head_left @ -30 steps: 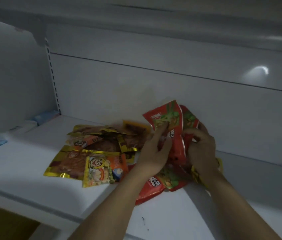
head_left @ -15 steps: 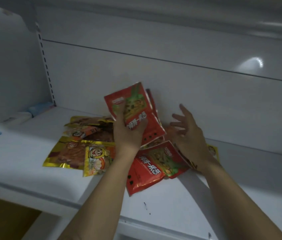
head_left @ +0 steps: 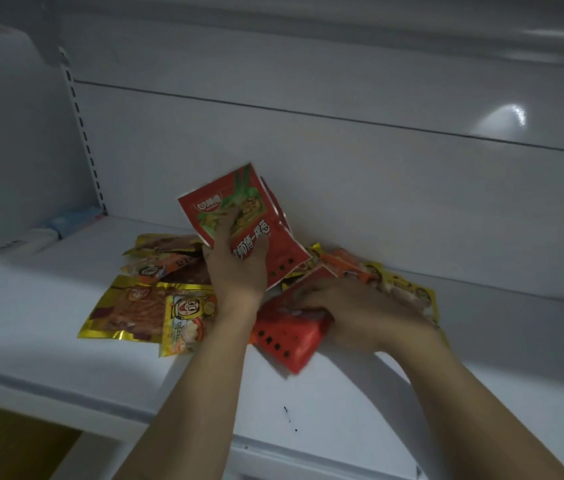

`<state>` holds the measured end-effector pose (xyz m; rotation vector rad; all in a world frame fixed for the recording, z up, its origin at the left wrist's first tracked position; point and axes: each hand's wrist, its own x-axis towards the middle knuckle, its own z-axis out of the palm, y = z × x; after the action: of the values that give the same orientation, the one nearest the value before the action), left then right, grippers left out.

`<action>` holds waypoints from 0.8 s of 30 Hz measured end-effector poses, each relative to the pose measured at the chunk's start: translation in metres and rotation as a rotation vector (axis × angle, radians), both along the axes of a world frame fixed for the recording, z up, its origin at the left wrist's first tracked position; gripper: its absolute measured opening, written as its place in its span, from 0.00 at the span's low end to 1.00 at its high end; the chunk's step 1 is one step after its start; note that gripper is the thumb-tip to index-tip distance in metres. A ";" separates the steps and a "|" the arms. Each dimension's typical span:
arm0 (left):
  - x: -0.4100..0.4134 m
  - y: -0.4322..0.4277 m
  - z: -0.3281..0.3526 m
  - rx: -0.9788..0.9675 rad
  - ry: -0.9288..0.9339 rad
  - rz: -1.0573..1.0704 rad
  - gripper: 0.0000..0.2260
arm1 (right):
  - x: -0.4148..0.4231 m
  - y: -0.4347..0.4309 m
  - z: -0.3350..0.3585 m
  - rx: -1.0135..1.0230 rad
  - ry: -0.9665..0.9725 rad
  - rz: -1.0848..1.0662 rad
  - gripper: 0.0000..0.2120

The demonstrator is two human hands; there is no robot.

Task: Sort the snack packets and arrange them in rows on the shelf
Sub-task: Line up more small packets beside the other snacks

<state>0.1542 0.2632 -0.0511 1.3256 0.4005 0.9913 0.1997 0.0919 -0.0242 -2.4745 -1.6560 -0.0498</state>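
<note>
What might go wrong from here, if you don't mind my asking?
The left hand grips several fanned red packets by their lower part; one might slip back into the pile. The right hand, blurred, is on a red packet lying nearest the shelf front edge; a hasty pull might sweep it off.

A bright glare spot (head_left: 505, 121) marks the glossy white back panel (head_left: 342, 174).

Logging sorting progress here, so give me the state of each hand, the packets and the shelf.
left hand: grips held red packets.
held red packets: raised above the pile, tilted.
right hand: on loose red packet, grip blurred.
loose red packet: low at the shelf's front, blurred.
gold and yellow packets: lying unsorted in a heap.
shelf: no rows yet.
</note>
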 end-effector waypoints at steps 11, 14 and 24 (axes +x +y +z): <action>-0.004 -0.009 0.005 -0.030 0.151 -0.138 0.16 | 0.042 -0.047 0.017 0.892 -0.117 -0.215 0.21; -0.008 -0.022 0.010 -0.109 0.247 -0.374 0.10 | 0.036 -0.032 0.012 0.753 -0.176 -0.099 0.20; -0.015 -0.028 0.008 -0.183 0.292 -0.834 0.22 | 0.035 -0.031 0.004 0.523 -0.022 -0.136 0.30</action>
<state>0.1388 0.2353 -0.0428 1.2926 0.1176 0.0654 0.2351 0.0609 -0.0207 -2.1757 -1.2702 -0.4642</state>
